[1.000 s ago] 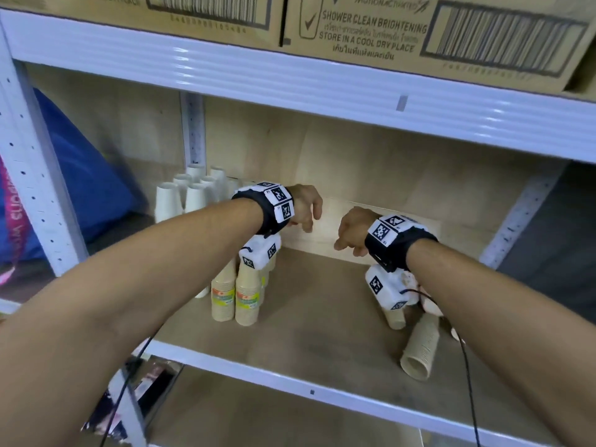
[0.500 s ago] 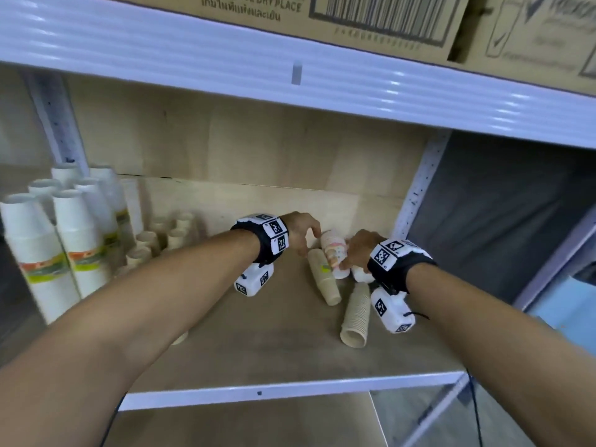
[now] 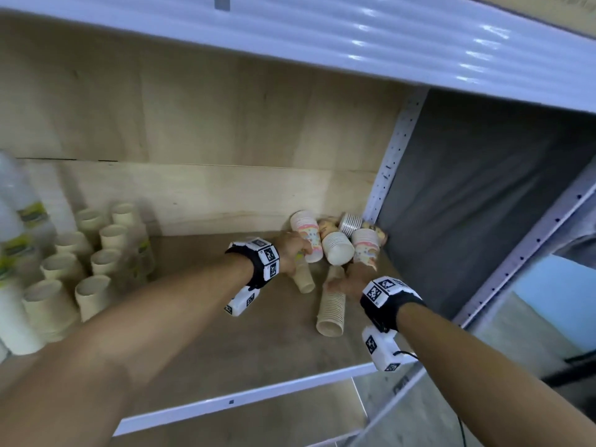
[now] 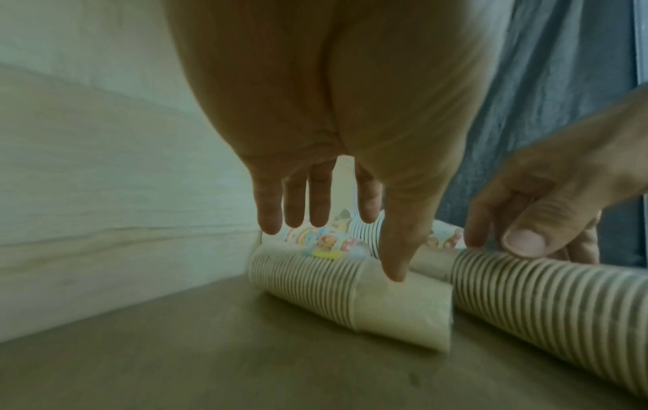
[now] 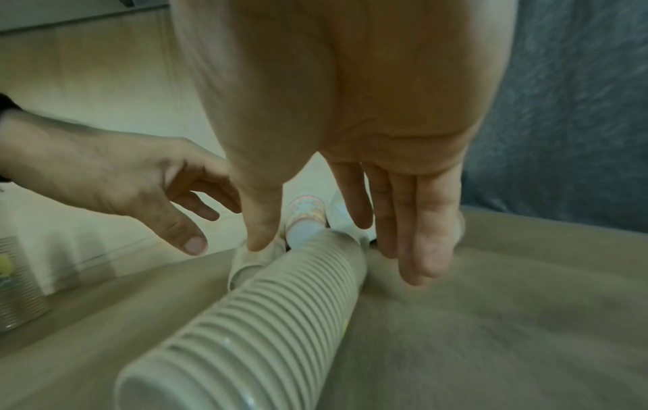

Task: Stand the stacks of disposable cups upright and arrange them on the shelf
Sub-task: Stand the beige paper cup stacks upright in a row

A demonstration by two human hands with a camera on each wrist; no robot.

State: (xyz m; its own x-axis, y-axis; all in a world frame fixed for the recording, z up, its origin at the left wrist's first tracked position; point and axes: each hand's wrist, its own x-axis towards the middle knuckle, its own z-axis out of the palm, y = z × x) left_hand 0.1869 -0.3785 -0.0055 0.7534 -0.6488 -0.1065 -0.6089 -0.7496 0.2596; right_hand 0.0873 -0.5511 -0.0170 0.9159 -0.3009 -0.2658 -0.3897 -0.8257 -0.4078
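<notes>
Beige cup stacks [image 3: 331,306] lying toppled on shelf [image 3: 245,333]; left hand [image 3: 292,253] and right hand [image 3: 346,280] above them, fingers [image 4: 394,249] spread wide, holding nothing.

Head view: left hand [image 3: 292,253] covers the far end of the short beige cup stack [image 3: 304,279]. White upright stacks [image 3: 16,227] at left edge blurred, cropped. Right wrist view: long ribbed stack [image 5: 252,327] cropped at bottom edge.

Beige, white and pastel cups on a wood-brown shelf [image 3: 200,343]

Fallen plain stacks [image 3: 330,312] are ribbed beige; printed stacks [image 3: 309,235] show pastel rainbows; wristbands [image 3: 263,262] black-and-white.
</notes>
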